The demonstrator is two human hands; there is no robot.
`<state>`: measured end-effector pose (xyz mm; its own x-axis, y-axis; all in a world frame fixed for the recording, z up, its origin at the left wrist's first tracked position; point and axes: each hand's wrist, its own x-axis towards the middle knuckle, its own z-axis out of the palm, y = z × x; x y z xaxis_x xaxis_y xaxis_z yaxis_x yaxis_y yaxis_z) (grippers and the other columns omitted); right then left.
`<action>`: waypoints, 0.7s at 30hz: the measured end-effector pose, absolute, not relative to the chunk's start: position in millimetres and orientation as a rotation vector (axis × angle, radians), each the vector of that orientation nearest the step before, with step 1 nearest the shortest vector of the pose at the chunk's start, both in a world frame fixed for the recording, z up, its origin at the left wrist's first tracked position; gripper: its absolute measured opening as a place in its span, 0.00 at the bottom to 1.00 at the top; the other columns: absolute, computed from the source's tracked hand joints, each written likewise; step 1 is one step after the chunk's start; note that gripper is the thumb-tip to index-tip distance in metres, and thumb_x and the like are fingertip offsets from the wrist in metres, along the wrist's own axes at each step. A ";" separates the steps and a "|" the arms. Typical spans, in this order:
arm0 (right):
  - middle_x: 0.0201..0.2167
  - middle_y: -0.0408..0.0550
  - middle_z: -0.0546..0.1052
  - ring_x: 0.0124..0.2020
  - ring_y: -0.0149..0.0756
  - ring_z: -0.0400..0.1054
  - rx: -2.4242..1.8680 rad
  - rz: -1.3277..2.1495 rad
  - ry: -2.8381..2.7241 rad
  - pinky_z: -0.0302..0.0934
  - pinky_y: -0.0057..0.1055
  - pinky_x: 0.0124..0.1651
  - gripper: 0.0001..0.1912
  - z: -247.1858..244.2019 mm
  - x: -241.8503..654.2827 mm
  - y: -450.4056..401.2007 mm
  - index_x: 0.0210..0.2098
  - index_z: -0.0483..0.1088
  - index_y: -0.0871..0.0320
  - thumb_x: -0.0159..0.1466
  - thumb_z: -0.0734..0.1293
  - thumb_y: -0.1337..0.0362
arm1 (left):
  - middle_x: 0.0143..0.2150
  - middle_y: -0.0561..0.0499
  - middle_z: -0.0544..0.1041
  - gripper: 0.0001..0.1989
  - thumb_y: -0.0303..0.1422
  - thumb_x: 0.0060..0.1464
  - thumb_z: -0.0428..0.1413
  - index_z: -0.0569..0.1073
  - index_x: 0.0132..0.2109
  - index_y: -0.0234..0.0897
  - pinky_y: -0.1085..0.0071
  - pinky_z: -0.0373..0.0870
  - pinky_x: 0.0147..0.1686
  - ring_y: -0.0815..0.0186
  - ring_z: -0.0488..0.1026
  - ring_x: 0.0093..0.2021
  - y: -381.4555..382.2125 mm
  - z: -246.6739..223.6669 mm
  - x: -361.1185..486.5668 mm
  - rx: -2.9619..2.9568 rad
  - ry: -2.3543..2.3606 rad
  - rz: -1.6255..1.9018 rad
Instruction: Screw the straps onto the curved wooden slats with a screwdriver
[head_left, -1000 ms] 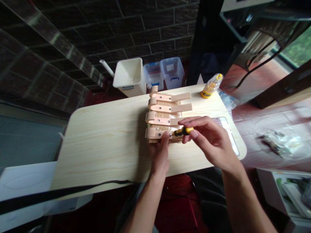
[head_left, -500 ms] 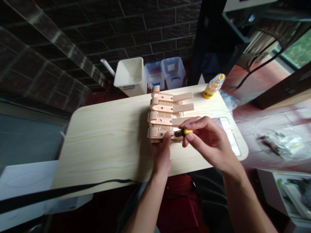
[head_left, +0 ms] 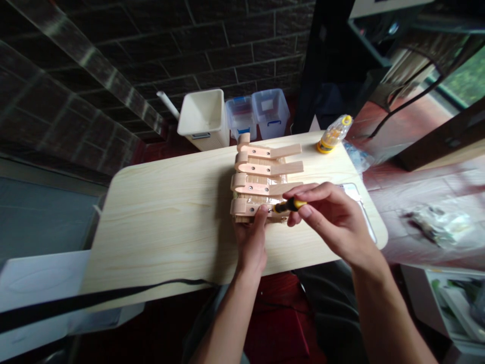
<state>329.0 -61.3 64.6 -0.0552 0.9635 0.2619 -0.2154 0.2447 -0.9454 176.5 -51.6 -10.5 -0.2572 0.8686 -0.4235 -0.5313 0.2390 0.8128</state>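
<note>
On the light wooden table (head_left: pixel 170 212) lies a bundle of several pale wooden hook-shaped pieces (head_left: pixel 253 188), side by side on a base wrapped in clear film. Each piece has a rounded end at the left and dark screw holes along its length. My left hand (head_left: pixel 252 242) grips the near edge of the nearest piece, its thumb on top and its other fingers hidden underneath. Between the thumb and fingers of my right hand (head_left: pixel 326 212) is a yellow and black screwdriver (head_left: pixel 288 206), its tip at the right-hand hole of that nearest piece, beside my left thumb.
A clear bottle with yellow cap and base (head_left: pixel 333 135) stands at the table's back right corner. Behind my right hand lies a phone (head_left: pixel 358 199). Beyond the far edge are a white bin (head_left: pixel 202 116) and clear plastic boxes (head_left: pixel 271 114). A black strap (head_left: pixel 113 296) crosses the near left edge.
My right hand has shifted slightly to the right, and the screwdriver's handle leans a little further that way. My left hand stays put on the wooden piece.
</note>
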 end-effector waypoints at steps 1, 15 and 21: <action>0.50 0.47 0.84 0.44 0.32 0.81 -0.820 1.180 -1.218 0.80 0.30 0.47 0.11 64.4 328.4 -61.3 0.50 0.82 0.49 0.71 0.75 0.70 | 0.58 0.41 0.84 0.33 0.38 0.51 0.75 0.77 0.62 0.41 0.56 0.82 0.53 0.48 0.82 0.59 -51.7 -10.8 176.2 0.381 1.226 1.379; 0.53 0.46 0.83 0.35 0.30 0.80 -0.776 1.189 -1.107 0.79 0.34 0.42 0.07 60.7 324.1 -59.9 0.47 0.79 0.51 0.71 0.75 0.68 | 0.62 0.41 0.82 0.31 0.35 0.54 0.73 0.77 0.63 0.42 0.52 0.80 0.60 0.48 0.81 0.62 -52.3 -9.8 177.3 0.411 1.186 1.405; 0.56 0.50 0.84 0.40 0.32 0.82 -0.822 1.195 -1.181 0.80 0.34 0.47 0.08 61.6 330.6 -62.3 0.49 0.78 0.52 0.72 0.74 0.68 | 0.63 0.42 0.82 0.33 0.35 0.54 0.73 0.75 0.66 0.44 0.52 0.82 0.58 0.48 0.81 0.61 -52.7 -9.7 177.5 0.408 1.196 1.395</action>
<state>330.6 -62.3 61.6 -0.0452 0.9697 0.2400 -0.2508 0.2215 -0.9424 177.5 -52.7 -9.7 -0.2449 0.8855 -0.3949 -0.5253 0.2211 0.8217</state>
